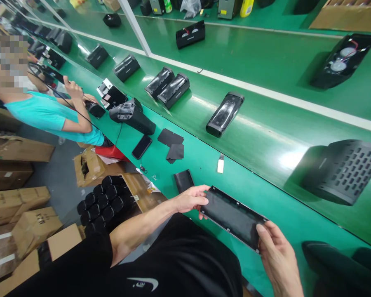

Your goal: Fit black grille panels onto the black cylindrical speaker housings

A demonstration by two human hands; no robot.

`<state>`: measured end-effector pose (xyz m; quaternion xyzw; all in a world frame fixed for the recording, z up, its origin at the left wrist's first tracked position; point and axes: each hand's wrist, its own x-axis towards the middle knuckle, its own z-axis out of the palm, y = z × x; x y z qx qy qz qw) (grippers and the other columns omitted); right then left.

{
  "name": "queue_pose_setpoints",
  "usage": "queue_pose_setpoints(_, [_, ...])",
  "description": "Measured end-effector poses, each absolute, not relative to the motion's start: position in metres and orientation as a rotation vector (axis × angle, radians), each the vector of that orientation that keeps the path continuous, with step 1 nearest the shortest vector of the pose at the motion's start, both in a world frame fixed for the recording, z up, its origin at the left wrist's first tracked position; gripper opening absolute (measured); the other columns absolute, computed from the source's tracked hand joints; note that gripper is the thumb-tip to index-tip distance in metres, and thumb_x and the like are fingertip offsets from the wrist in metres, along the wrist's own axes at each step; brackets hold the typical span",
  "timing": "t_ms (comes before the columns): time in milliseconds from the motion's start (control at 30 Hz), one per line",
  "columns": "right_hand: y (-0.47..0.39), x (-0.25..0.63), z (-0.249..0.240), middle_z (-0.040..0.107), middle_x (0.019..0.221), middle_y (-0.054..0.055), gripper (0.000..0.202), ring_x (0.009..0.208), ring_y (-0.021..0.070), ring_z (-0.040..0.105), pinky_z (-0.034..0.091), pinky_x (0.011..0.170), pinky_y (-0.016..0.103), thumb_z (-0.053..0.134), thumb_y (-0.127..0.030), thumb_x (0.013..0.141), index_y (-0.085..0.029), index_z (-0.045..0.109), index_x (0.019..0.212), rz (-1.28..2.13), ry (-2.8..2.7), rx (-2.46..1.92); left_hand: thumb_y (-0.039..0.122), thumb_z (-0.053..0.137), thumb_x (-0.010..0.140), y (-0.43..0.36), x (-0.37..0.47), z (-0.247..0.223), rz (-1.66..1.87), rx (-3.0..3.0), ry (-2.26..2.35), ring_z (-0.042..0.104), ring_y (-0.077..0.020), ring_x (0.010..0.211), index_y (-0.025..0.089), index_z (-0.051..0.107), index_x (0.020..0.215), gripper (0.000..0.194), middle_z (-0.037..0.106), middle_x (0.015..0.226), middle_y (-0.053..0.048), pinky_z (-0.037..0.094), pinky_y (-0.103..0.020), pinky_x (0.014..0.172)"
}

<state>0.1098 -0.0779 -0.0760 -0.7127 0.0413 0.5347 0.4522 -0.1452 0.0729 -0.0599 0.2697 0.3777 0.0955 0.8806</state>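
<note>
Between my two hands I hold a long black plastic panel (233, 216), tilted above the green bench, with small light clips or tabs along its edges. My left hand (191, 200) pinches its left end, thumb on the face turned to me. At the right end my right hand (275, 243) grips it, thumb on the face and fingers behind. A smaller black piece (183, 180) lies on the bench just beyond my left hand. Farther off are several thin black sheets (171, 142) and a phone (142, 147).
A green conveyor (259, 136) beyond the bench carries several black speaker housings (225, 113). One with a slotted grille (343, 171) stands at the right. On the left a co-worker in a turquoise shirt (52, 111) handles a black part. Cardboard boxes (34, 227) and a carton of black parts (100, 202) stand lower left.
</note>
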Motion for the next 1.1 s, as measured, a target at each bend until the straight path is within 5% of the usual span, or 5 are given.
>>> queue_pose_setpoints(267, [-0.081,0.111,-0.075,0.067,0.092,0.000,0.090,0.078,0.0165,0.061,0.051,0.064,0.023,0.101,-0.056,0.048,-0.021,0.067,0.124,1.290,0.058,-1.850,0.030,0.084,0.077,0.071,-0.145,-0.065,0.214,0.547,0.745,0.068,-0.0118,0.058,0.019,0.055,0.127,0.059,0.070,0.095,-0.004,0.050,-0.018,0.048])
queue_pose_setpoints(700, [-0.082,0.116,-0.073,0.067,0.090,-0.001,0.091,0.076,0.0137,0.061,0.051,0.060,0.019,0.103,-0.053,0.045,-0.022,0.070,0.124,1.289,0.098,-1.835,0.029,0.083,0.077,0.072,-0.142,-0.062,0.217,0.568,0.739,0.072,-0.0147,0.059,0.019,0.055,0.123,0.055,0.071,0.093,-0.002,0.056,-0.020,0.047])
queue_pose_setpoints(1100, [-0.075,0.111,-0.078,0.073,0.105,0.002,0.090,0.093,0.0194,0.066,0.055,0.073,0.023,0.100,-0.055,0.045,-0.022,0.064,0.120,1.314,0.167,-1.831,0.024,0.077,0.076,0.074,-0.141,-0.072,0.193,0.485,0.768,0.072,-0.0150,0.057,0.019,0.056,0.120,0.050,0.072,0.094,-0.004,0.049,-0.017,0.045])
